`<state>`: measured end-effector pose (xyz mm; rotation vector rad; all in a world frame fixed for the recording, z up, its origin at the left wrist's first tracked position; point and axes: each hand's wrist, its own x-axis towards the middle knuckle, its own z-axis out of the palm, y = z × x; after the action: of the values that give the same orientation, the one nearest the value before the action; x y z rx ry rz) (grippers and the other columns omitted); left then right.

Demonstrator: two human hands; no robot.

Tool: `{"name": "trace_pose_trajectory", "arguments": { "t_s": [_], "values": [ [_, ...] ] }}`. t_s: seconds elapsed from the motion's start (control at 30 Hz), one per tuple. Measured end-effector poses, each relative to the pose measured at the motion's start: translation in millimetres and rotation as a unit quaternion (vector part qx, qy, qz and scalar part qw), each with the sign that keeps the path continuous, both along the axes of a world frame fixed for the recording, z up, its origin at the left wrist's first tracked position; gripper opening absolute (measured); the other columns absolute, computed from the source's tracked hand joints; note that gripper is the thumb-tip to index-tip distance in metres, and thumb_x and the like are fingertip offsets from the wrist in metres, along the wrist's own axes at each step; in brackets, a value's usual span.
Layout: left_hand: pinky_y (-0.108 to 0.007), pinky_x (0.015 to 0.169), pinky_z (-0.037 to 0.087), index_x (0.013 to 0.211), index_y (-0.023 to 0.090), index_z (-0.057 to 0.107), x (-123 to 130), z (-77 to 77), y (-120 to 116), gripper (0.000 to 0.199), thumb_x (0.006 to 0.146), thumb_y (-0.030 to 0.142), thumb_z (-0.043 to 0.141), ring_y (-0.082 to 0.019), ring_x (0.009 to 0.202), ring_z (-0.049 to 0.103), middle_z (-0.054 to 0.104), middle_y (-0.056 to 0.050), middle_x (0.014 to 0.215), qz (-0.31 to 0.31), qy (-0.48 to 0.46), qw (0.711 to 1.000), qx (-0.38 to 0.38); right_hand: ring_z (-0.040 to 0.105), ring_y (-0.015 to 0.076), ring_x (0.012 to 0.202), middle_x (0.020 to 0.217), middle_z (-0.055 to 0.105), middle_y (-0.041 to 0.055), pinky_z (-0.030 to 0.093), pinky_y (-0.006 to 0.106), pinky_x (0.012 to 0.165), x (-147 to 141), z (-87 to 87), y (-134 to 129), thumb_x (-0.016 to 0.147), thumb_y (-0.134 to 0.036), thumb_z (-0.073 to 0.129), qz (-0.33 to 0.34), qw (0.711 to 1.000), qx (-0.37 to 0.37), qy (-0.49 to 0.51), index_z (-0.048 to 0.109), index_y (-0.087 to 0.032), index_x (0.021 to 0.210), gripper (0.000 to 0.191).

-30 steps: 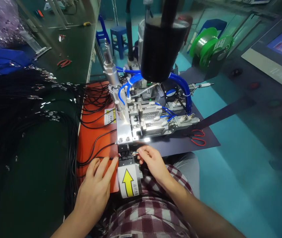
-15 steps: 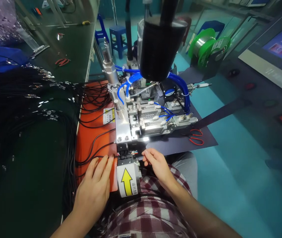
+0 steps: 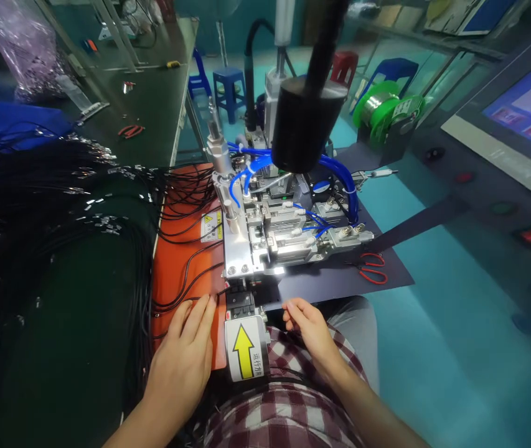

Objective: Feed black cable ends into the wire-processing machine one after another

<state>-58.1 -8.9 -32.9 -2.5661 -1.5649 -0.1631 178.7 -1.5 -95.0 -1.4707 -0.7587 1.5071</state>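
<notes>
My left hand (image 3: pixel 183 345) lies with its fingers stretched out over the orange plate (image 3: pixel 167 274), fingertips beside the black fixture block (image 3: pixel 240 302). Black cables (image 3: pixel 185 289) run across the plate; one passes close to those fingertips, and I cannot tell whether they touch it. To the right of the block, apart from it, my right hand (image 3: pixel 309 326) is closed with thumb and forefinger together, and nothing shows between them. Nearest me, a white label with a yellow arrow (image 3: pixel 243 351) covers the block's rounded end. Beyond stands the metal machine (image 3: pixel 288 230) with blue air hoses (image 3: pixel 340 168).
A dense bundle of black cables (image 3: pixel 139 274) covers the dark table at left. Red-handled scissors (image 3: pixel 373 269) lie on the dark plate at right. A black cylinder (image 3: pixel 307 124) hangs above the machine. Farther off are a green wire spool (image 3: pixel 377 106) and a screen (image 3: pixel 526 112).
The cable with coloured wire ends, earlier lying across the black block, has shifted away from me towards the machine. My right hand has drawn slightly away from the block. The camera view has shifted.
</notes>
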Motion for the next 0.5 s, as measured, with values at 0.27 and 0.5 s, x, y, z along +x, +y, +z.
{"name": "trace_pose_trajectory", "arguments": {
  "t_s": [0.27, 0.5],
  "values": [
    [-0.044, 0.098, 0.046, 0.128, 0.007, 0.045, 11.2, 15.4, 46.0, 0.04, 0.09, 0.012, 0.031, -0.027, 0.124, 0.046, 0.049, -0.018, 0.133, 0.065, -0.095, 0.992, -0.055, 0.05, 0.0142, 0.053, 0.063, 0.057, 0.0004, 0.039, 0.026, 0.053, 2.9, 0.3, -5.6, 0.072, -0.054, 0.067, -0.002, 1.0, -0.024, 0.003, 0.065, -0.015, 0.075, 0.039],
    [-0.035, 0.1, 0.044, 0.113, 0.023, 0.059, -47.4, 57.8, 0.7, 0.035, 0.084, 0.01, 0.043, -0.02, 0.113, 0.056, 0.063, -0.008, 0.116, -0.182, -0.004, 0.965, -0.189, 0.051, 0.0137, 0.055, 0.064, 0.057, 0.0, 0.043, 0.025, 0.054, 26.7, 19.2, -12.9, 0.071, -0.053, 0.068, -0.029, 0.999, -0.042, -0.015, 0.066, -0.018, 0.077, 0.035]
  ]
}}
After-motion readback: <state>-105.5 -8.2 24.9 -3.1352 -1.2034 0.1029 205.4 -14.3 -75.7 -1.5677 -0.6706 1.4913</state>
